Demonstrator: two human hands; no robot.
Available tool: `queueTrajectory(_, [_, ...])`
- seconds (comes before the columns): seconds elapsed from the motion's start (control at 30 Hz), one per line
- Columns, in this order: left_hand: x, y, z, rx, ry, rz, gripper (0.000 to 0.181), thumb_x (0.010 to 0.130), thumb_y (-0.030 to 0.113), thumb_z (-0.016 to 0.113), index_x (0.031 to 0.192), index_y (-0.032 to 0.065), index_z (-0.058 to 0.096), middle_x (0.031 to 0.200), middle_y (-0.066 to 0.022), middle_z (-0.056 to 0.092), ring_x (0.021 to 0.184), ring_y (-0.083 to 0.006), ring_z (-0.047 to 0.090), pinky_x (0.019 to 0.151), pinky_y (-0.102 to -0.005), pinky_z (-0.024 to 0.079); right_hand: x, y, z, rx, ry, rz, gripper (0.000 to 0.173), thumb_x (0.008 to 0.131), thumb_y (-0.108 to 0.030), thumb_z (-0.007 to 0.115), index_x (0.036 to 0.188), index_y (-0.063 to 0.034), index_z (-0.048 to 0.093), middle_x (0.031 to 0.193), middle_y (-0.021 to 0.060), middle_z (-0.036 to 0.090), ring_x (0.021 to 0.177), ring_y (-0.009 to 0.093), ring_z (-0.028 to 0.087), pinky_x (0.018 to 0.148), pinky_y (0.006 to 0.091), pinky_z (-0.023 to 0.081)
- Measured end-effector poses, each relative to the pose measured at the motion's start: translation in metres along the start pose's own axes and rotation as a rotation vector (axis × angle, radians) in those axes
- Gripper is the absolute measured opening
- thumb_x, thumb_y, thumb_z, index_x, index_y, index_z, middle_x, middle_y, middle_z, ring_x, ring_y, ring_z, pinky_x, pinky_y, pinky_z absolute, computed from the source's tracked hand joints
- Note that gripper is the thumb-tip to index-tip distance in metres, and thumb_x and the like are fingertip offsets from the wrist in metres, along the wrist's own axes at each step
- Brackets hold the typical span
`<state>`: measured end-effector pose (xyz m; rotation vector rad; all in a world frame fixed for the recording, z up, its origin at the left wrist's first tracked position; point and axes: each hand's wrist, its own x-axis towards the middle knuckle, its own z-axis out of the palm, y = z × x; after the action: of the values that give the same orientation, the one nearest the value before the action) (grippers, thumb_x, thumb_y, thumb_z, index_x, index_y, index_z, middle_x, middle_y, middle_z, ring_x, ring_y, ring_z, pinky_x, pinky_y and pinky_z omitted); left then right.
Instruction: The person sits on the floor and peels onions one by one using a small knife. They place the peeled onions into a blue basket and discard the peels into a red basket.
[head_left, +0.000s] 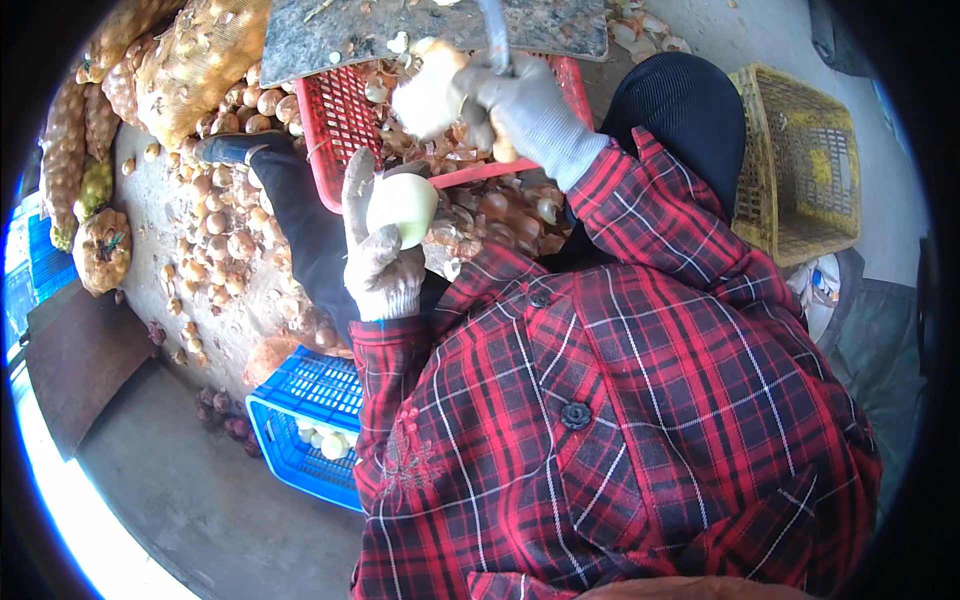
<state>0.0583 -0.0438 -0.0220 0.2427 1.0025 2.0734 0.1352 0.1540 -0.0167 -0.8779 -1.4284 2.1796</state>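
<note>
Around a peeled onion, the fingers of my gloved left hand are curled, near the lower left corner of a red plastic crate. My right hand, in a grey-coated glove, grips a knife whose blade points up over a dark stone-like board. Against its fingers is a blurred, pale piece of onion; whether the hand holds it or it is falling cannot be told. Onion skins fill much of the crate under the board.
Loose unpeeled onions cover the floor at left, below full mesh sacks. A blue crate with peeled onions lies beside my left sleeve. At right stands a yellow crate. Red onions lie near the blue crate.
</note>
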Motion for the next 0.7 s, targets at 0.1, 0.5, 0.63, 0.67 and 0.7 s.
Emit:
queueTrajectory(0.1, [-0.002,-0.001,-0.011,-0.056,-0.161,-0.019,0.086,0.078,0.019,0.068,0.149,0.0045,0.022,0.135,-0.0269,0.044,0.120,-0.0354,0.050,0.099,-0.0455,0.044,0.012,-0.003,-0.013,-0.045,0.149,-0.072,0.017,0.091,-0.012,0.061,0.098,0.0031,0.059,0.068,0.0103,0.063,0.044,0.013,0.057,0.038,0.0268,0.047])
queueTrajectory(0.5, [-0.055,0.089,-0.093,0.022,0.437,0.351,0.070,0.079,0.029,0.065,0.141,0.0059,0.040,0.126,-0.0272,0.054,0.104,-0.0416,0.059,0.087,-0.0538,0.050,0.009,0.011,-0.004,-0.794,-0.111,0.006,0.044,0.088,-0.019,0.065,0.130,-0.0070,0.056,0.072,0.0013,0.062,0.049,0.007,0.051,0.042,0.0252,0.040])
queueTrajectory(0.63, [-0.145,0.146,-0.143,0.525,0.783,0.433,0.066,0.079,0.020,0.067,0.139,0.0029,0.043,0.124,-0.0220,0.056,0.106,-0.0340,0.060,0.091,-0.0447,0.049,0.006,0.017,-0.009,-0.756,-0.100,-0.020,0.037,0.086,-0.017,0.067,0.121,-0.0072,0.062,0.069,0.0012,0.059,0.049,0.009,0.051,0.046,0.0255,0.043])
queueTrajectory(0.67, [-0.179,0.154,-0.154,0.695,0.892,0.395,0.065,0.079,0.017,0.068,0.138,0.0022,0.044,0.123,-0.0208,0.056,0.106,-0.0321,0.060,0.092,-0.0425,0.049,0.002,0.015,-0.004,-0.711,-0.120,0.008,0.036,0.087,-0.016,0.066,0.122,-0.0076,0.062,0.068,0.0008,0.059,0.049,0.008,0.051,0.044,0.0246,0.042])
queueTrajectory(0.7, [-0.212,0.162,-0.164,0.883,0.998,0.286,0.064,0.080,0.017,0.067,0.138,0.0022,0.044,0.122,-0.0196,0.057,0.106,-0.0315,0.060,0.093,-0.0406,0.048,-0.002,0.009,0.000,-0.666,-0.130,0.039,0.036,0.087,-0.014,0.065,0.122,-0.0080,0.062,0.068,0.0003,0.059,0.049,0.007,0.051,0.043,0.0238,0.040])
